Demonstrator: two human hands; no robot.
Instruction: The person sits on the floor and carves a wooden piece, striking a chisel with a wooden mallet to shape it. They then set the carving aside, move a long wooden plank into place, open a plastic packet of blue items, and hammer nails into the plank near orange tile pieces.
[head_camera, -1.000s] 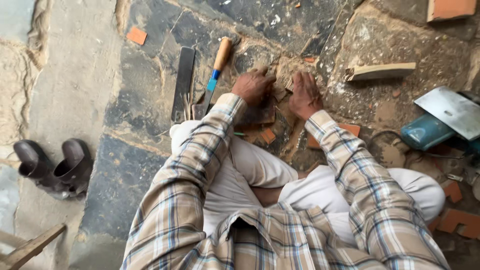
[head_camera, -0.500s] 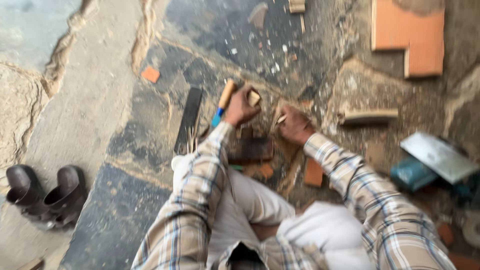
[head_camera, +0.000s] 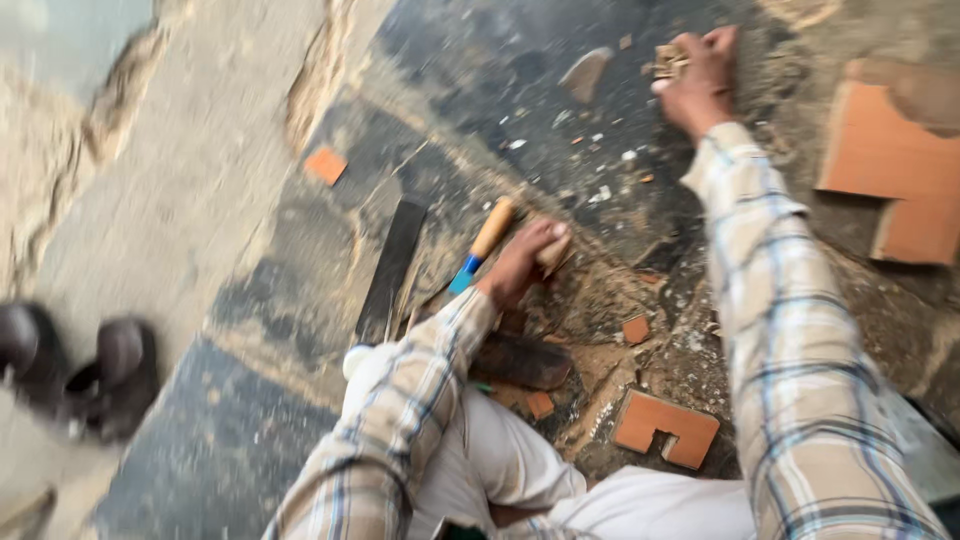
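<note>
Head view, blurred by motion, looking down on a seated person in a plaid shirt and pale trousers. Right hand (head_camera: 700, 75) stretched far up the scene over dark stone floor (head_camera: 480, 60), fingers curled around a small pale wooden piece (head_camera: 668, 58) held at the far tip of the hand; grip closed on it. Left hand (head_camera: 525, 262) lower and nearer, resting on the dusty ground, fingers bent over a small light block (head_camera: 553, 250); closed around it as far as the blur allows. Just left of that hand, a tool with an orange wooden handle (head_camera: 492, 228) and a blue collar, lying tilted on the floor, close to the hand, contact not clear. Further left, a long dark flat bar (head_camera: 392, 268) lying near the tool. Near the knees, a notched terracotta tile (head_camera: 665, 428), with small orange fragments (head_camera: 635, 328) between it and the left hand. Far right, a large orange tile with a cut corner (head_camera: 890, 165). Small orange chip (head_camera: 326, 165) alone on the left part of the floor. At the left edge, a pair of dark boots (head_camera: 90, 375), well apart from both hands.
</note>
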